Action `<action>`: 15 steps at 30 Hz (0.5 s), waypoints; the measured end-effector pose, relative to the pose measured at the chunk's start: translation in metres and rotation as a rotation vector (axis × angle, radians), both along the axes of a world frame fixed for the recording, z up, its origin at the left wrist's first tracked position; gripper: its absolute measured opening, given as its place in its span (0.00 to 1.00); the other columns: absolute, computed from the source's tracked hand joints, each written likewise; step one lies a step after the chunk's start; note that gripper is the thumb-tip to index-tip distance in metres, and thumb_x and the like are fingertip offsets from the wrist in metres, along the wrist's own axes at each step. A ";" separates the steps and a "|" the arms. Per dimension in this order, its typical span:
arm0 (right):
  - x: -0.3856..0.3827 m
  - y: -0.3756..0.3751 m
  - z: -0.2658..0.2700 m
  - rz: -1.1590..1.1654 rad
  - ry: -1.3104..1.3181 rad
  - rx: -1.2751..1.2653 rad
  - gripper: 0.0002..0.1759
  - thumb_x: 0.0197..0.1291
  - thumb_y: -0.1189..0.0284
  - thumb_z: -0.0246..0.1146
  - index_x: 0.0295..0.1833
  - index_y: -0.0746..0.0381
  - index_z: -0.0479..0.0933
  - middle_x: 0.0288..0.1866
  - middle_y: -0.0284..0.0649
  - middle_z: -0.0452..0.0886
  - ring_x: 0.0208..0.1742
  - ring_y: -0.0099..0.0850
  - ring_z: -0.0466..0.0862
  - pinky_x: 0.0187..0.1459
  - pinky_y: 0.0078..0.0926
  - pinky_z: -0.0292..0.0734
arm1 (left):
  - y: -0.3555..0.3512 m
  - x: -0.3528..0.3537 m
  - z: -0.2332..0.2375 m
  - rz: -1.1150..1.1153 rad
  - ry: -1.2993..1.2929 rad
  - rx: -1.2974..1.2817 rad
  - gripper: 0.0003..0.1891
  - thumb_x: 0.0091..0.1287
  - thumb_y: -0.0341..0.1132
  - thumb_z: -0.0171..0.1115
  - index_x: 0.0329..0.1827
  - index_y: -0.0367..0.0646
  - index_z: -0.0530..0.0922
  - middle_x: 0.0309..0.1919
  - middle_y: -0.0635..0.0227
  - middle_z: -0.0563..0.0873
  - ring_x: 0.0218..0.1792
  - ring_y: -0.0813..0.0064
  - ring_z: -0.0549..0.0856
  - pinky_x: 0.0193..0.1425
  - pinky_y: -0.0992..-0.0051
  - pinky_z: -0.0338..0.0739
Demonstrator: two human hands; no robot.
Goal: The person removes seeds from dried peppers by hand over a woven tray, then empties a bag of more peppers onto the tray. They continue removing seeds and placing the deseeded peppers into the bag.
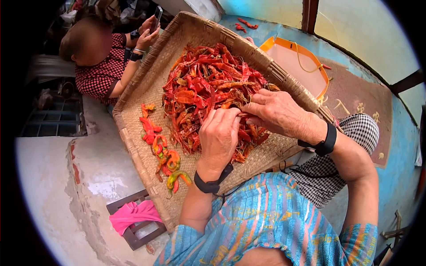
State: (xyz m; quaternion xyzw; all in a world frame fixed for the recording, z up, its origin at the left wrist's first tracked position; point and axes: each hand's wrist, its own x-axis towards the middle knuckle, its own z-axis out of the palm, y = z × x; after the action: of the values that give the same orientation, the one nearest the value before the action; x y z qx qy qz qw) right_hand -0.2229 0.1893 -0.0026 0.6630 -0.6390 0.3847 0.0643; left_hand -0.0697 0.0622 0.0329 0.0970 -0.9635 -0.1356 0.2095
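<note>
A heap of dried red chili peppers [202,88] lies in a rectangular woven basket [140,146]. At the near side of the heap, my left hand [219,135] is closed with its fingertips pinched on a dried chili pepper. My right hand [282,113] meets it from the right, thumb and fingers closed on the same chili; only a small reddish part shows between the fingertips. Along the basket's left side lies a separate row of fresher red, orange and green chili peppers [166,155].
A person [102,62] at the upper left holds a phone [156,18]. An orange-rimmed container [295,62] stands beyond the basket, near a brown mat [364,102]. Loose red chilies [247,23] lie on the blue floor. A pink cloth [135,216] drapes over a dark wooden stool [137,237].
</note>
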 end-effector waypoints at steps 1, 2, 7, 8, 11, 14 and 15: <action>0.000 0.001 0.000 0.018 -0.001 0.115 0.11 0.58 0.69 0.67 0.43 0.61 0.77 0.36 0.41 0.79 0.36 0.42 0.83 0.35 0.36 0.81 | 0.002 -0.002 -0.002 -0.011 0.002 0.033 0.07 0.62 0.25 0.66 0.43 0.38 0.81 0.36 0.58 0.84 0.39 0.57 0.84 0.43 0.65 0.78; -0.001 0.002 -0.001 0.035 -0.003 0.230 0.09 0.58 0.70 0.67 0.39 0.62 0.76 0.33 0.40 0.79 0.36 0.42 0.84 0.34 0.36 0.80 | 0.001 -0.003 -0.003 -0.014 0.001 0.034 0.07 0.62 0.25 0.66 0.43 0.38 0.81 0.36 0.58 0.84 0.39 0.57 0.84 0.43 0.65 0.78; -0.040 0.014 0.006 -0.276 -0.037 0.079 0.07 0.64 0.69 0.62 0.43 0.60 0.75 0.32 0.43 0.80 0.35 0.43 0.84 0.34 0.39 0.80 | -0.026 0.001 -0.003 0.172 0.031 0.058 0.13 0.62 0.29 0.68 0.48 0.39 0.80 0.40 0.58 0.84 0.43 0.57 0.83 0.46 0.62 0.78; -0.047 0.021 0.018 -0.390 -0.038 0.093 0.07 0.66 0.68 0.61 0.43 0.60 0.76 0.32 0.44 0.81 0.35 0.44 0.84 0.35 0.39 0.80 | -0.033 0.001 -0.001 0.200 0.021 0.007 0.13 0.62 0.29 0.68 0.49 0.39 0.79 0.41 0.58 0.84 0.45 0.56 0.82 0.48 0.62 0.78; -0.080 0.030 0.004 -0.626 -0.008 0.063 0.11 0.68 0.64 0.60 0.43 0.62 0.77 0.34 0.46 0.82 0.36 0.45 0.84 0.38 0.41 0.79 | -0.046 -0.001 -0.008 0.197 -0.040 -0.048 0.14 0.64 0.29 0.66 0.52 0.38 0.79 0.45 0.57 0.83 0.48 0.57 0.81 0.52 0.61 0.77; -0.089 0.039 0.005 -0.745 0.032 0.336 0.12 0.68 0.64 0.59 0.44 0.63 0.77 0.34 0.47 0.82 0.38 0.46 0.84 0.40 0.42 0.79 | -0.051 -0.004 -0.018 0.180 -0.099 -0.074 0.16 0.65 0.31 0.64 0.55 0.39 0.78 0.48 0.56 0.83 0.51 0.57 0.81 0.55 0.60 0.76; -0.089 0.040 0.000 -0.745 0.087 0.314 0.11 0.66 0.67 0.62 0.45 0.64 0.77 0.39 0.47 0.81 0.43 0.45 0.83 0.42 0.42 0.79 | -0.053 -0.006 -0.022 0.176 -0.111 -0.067 0.16 0.64 0.29 0.64 0.54 0.39 0.78 0.48 0.56 0.83 0.51 0.56 0.81 0.55 0.60 0.76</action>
State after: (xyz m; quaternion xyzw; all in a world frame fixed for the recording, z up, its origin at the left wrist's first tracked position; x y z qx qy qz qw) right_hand -0.3118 0.2294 -0.0029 0.4037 -0.8830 0.2045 0.1242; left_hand -0.0758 0.0089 0.0105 0.1817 -0.9653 -0.0788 0.1701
